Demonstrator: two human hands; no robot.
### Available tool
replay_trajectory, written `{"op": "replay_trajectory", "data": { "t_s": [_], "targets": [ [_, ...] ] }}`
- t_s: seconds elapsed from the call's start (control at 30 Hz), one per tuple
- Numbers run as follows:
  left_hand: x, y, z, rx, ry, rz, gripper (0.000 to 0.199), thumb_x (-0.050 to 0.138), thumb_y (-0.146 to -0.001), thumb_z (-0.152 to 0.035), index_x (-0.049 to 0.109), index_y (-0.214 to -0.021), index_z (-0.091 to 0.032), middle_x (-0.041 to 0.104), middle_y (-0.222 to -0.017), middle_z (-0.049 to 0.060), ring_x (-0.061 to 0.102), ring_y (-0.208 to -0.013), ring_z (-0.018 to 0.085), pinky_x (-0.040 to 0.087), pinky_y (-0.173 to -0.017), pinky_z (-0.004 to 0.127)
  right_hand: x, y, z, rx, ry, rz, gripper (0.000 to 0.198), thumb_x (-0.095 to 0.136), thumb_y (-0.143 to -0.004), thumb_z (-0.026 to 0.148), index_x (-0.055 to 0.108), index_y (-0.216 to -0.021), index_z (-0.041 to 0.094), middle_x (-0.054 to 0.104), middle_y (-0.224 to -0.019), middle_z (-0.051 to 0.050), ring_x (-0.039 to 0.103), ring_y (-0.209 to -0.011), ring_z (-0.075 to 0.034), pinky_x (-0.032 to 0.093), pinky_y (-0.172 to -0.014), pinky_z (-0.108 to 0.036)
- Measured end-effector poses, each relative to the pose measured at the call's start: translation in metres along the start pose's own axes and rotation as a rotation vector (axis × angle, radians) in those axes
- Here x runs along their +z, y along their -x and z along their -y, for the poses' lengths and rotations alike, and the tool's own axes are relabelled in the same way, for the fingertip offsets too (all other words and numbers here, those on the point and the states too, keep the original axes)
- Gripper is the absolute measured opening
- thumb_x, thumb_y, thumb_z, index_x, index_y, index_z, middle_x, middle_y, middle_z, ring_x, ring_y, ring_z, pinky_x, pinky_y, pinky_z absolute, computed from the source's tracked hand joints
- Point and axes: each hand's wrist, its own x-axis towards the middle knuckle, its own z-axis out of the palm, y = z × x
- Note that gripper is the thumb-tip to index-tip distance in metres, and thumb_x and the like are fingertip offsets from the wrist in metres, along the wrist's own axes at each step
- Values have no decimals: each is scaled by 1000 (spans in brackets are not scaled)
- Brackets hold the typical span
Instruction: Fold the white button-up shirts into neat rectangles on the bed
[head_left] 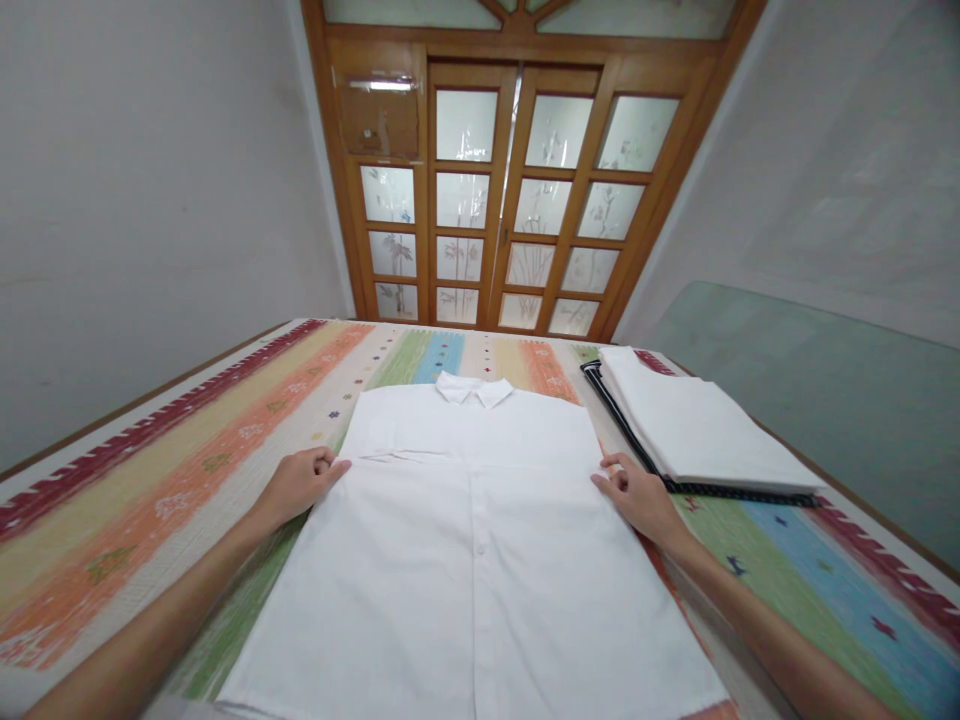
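A white button-up shirt (420, 570) lies front side up on the striped cloth, its collar at the far end and its lower part towards me. No sleeves show beyond its sides. My left hand (301, 482) pinches the shirt's left edge, a little below the shoulder. On the opposite edge, at about the same height, my right hand (636, 498) grips the fabric between thumb and fingers. Small creases run across the chest near the left side.
Folded white and black garments (697, 430) are stacked to the right, beyond my right hand. A colourful striped tablecloth (247, 440) covers the surface. Pale walls stand on both sides, a greenish glass panel (810, 370) at right, wooden doors (517, 200) behind.
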Motion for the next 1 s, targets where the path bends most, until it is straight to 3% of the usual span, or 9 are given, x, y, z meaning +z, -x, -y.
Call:
{"op": "replay_trajectory", "data": {
  "t_s": [0.13, 0.2, 0.33, 0.47, 0.63, 0.8, 0.9, 1.0],
  "targets": [
    [-4, 9, 6, -61, -21, -93, 37, 55, -70, -61, 51, -72, -24, 60, -60, -1, 58, -59, 19, 37, -59, 26, -10, 8, -1, 9, 42, -39, 31, 61, -74, 48, 54, -94, 25, 59, -62, 2, 57, -57, -20, 39, -60, -30],
    [-7, 15, 9, -101, -4, -77, 39, 55, -70, -63, 49, -77, -25, 61, -60, -2, 59, -59, 20, 38, -59, 27, -15, 13, -4, 31, -2, -1, 35, 61, -74, 53, 55, -94, 25, 58, -59, 3, 55, -55, -19, 39, -58, -30],
    [-14, 27, 14, -101, 148, 90, 48, 55, -70, -67, 50, -92, -25, 58, -54, -6, 56, -54, 19, 38, -58, 27, -23, 24, -11, 55, -184, 178, 44, 66, -70, 60, 56, -97, 26, 53, -51, 6, 50, -50, -17, 38, -55, -29],
    [-21, 32, 16, -62, 294, 282, 61, 62, -68, -68, 50, -108, -23, 52, -53, -9, 52, -53, 17, 35, -55, 26, -31, 30, -14, 119, -374, 343, 57, 69, -69, 58, 54, -112, 24, 53, -52, 8, 50, -48, -15, 38, -51, -27],
    [-26, 33, 17, -118, 547, 442, 79, 69, -68, -65, 41, -129, -23, 62, -70, -4, 64, -73, 23, 47, -67, 31, -34, 30, -14, 135, -394, 290, 62, 76, -63, 54, 56, -112, 22, 61, -65, 4, 54, -52, -14, 41, -51, -25],
    [-28, 35, 8, -236, 706, 464, 93, 75, -65, -62, 33, -140, -25, 70, -88, 3, 67, -91, 28, 52, -81, 40, -32, 32, -11, 197, -467, 327, 64, 77, -60, 54, 56, -111, 22, 57, -68, 5, 52, -51, -11, 40, -46, -23],
    [-28, 38, 2, -261, 746, 470, 101, 76, -64, -61, 29, -146, -25, 71, -86, 3, 68, -87, 28, 54, -77, 40, -33, 35, -8, 261, -484, 378, 67, 75, -63, 55, 54, -117, 23, 54, -62, 7, 47, -45, -10, 32, -39, -20],
    [-27, 40, 0, -257, 737, 421, 99, 79, -62, -58, 37, -145, -22, 70, -81, 3, 69, -83, 29, 55, -72, 38, -37, 37, -5, 297, -517, 410, 75, 76, -64, 53, 49, -127, 24, 55, -65, 7, 44, -43, -8, 25, -36, -19]
  ]
}}
